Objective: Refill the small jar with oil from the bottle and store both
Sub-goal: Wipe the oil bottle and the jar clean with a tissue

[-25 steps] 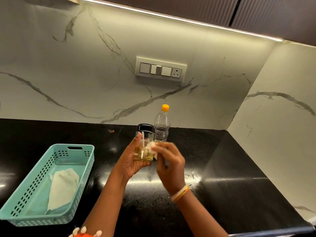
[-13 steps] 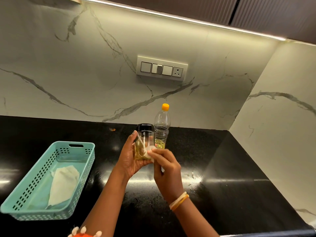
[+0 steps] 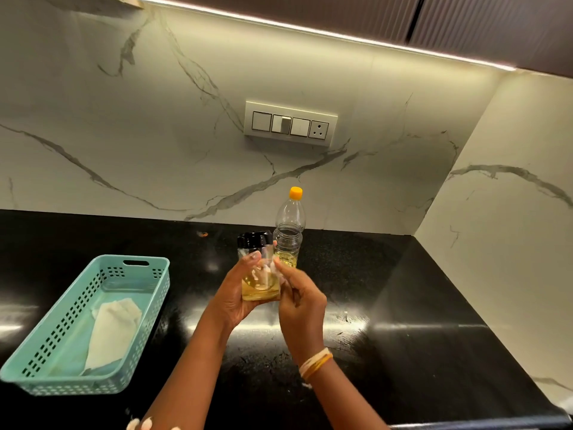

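I pick the bottle (image 3: 288, 234) as my landmark. It stands on the black counter (image 3: 403, 305) with its orange cap on and only a little oil left at the bottom.

Just in front of the bottle, up off the counter, is the small jar (image 3: 259, 268). My left hand (image 3: 235, 299) has its fingers wrapped round the jar, so that grip is clenched on it. The jar's black lid is on, and yellow oil fills the lower part.

My right hand (image 3: 297, 299) is beside the jar, pinching a small white wad (image 3: 273, 270) against the glass. I think I am wiping off oil drips, so the pouring part looks done.

Far to the left of the bottle sits a teal basket (image 3: 93, 389) with a white cloth (image 3: 111, 330) in it.

Next I should finish the wipe, keep the jar upright, and put jar and bottle away. The glass may be slippery, so I should hold it firmly.
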{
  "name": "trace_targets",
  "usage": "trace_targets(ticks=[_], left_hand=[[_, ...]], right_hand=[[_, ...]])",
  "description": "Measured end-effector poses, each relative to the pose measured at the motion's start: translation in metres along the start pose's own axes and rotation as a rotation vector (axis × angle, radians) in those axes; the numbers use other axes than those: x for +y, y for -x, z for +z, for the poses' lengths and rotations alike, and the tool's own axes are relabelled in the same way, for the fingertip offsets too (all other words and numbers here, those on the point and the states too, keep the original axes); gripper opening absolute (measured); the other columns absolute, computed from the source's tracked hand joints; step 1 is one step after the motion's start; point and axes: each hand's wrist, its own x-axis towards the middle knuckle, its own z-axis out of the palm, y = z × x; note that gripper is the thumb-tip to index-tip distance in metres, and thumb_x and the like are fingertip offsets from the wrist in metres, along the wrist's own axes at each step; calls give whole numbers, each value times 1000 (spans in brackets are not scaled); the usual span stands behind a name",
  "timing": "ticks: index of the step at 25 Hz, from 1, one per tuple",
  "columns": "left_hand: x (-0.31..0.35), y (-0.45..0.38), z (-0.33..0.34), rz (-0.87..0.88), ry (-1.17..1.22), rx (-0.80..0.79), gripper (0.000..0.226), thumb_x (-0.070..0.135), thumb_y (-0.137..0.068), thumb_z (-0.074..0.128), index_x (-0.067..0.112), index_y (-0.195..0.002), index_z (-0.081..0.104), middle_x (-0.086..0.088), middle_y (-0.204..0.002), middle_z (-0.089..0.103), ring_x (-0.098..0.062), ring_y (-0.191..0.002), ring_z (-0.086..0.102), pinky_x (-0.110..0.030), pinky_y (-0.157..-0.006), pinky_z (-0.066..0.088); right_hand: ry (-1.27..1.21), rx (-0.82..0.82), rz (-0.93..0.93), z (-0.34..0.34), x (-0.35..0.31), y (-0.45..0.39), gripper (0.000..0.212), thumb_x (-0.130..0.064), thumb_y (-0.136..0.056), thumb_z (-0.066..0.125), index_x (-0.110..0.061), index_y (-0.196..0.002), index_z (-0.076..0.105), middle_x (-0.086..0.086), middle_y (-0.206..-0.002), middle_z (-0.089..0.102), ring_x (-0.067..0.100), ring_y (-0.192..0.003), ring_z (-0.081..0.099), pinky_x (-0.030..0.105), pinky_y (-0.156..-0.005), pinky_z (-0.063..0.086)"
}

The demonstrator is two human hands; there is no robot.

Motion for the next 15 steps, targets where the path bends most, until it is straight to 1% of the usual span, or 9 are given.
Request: trace_targets(ticks=[2, 4, 6, 8, 10, 12, 13, 14, 15], left_hand=[[0, 0, -4, 2, 9, 11, 89, 49, -48, 90, 13, -125, 62, -20, -125, 64, -42, -119, 58, -61, -98, 45], [1, 1, -2, 13, -5, -1, 95, 50, -45, 90, 11, -126, 59, -16, -123, 66, -39, -116, 61, -57, -91, 51], [1, 1, 2, 14, -44, -6, 93, 52, -44, 90, 11, -123, 61, -16, -118, 68, -37, -107, 66, -52, -80, 57], [-2, 2, 7, 3, -37, -4, 92, 49, -41, 92, 10, -120, 63, -18, -108, 71, -33, -94, 70, -48, -71, 59], [-5, 3, 12, 9, -12, -6, 87, 46, -44, 93, 10, -118, 64, -19, -103, 71, -32, -90, 71, -44, -67, 59], [-5, 4, 11, 20, -12, 14, 60, 45, -57, 86, 15, -107, 73, -17, -101, 72, -30, -89, 72, -42, -68, 59], [-4, 4, 10, 19, -31, 42, 53, 45, -63, 82, 16, -107, 73, -17, -103, 72, -30, -91, 71, -43, -71, 59], [-3, 3, 9, 21, -57, 77, 60, 46, -66, 79, 16, -117, 68, -18, -108, 70, -31, -96, 70, -45, -74, 59], [-3, 2, 7, 20, -84, 116, 78, 50, -66, 80, 14, -130, 56, -19, -115, 68, -34, -102, 69, -48, -77, 58]], right_hand=[[6, -12, -19, -8, 3, 13, 42, 13, -83, 58, -19, -106, 73, -8, -105, 71, 5, -100, 66, 25, -83, 55], [-56, 22, 56, -13, 4, 7, 40, 13, -82, 58, -22, -93, 75, -5, -93, 73, 4, -84, 68, 21, -71, 54], [-132, 102, 169, -16, 4, -14, 39, 11, -86, 55, -24, -91, 73, 1, -86, 73, 5, -72, 65, 20, -64, 51], [-185, 82, 220, -13, 3, -37, 36, 9, -89, 52, -20, -99, 71, 3, -92, 72, 7, -82, 68, 23, -71, 55], [-194, -30, 211, -5, 1, -46, 32, 4, -92, 52, -18, -107, 69, 3, -100, 72, 13, -94, 69, 33, -83, 58], [-217, -85, 234, 2, 4, -38, 31, 1, -93, 51, -17, -112, 68, 4, -104, 71, 18, -99, 68, 43, -87, 57], [-235, -82, 252, 4, 6, -31, 32, 2, -94, 50, -14, -115, 67, 6, -107, 70, 19, -101, 67, 45, -88, 56], [-249, -62, 269, 5, 8, -23, 33, 3, -94, 49, -13, -118, 66, 7, -110, 69, 20, -103, 66, 45, -88, 56], [-253, -33, 280, 5, 11, -15, 35, 5, -93, 49, -11, -120, 65, 7, -112, 69, 19, -106, 66, 44, -90, 56]])
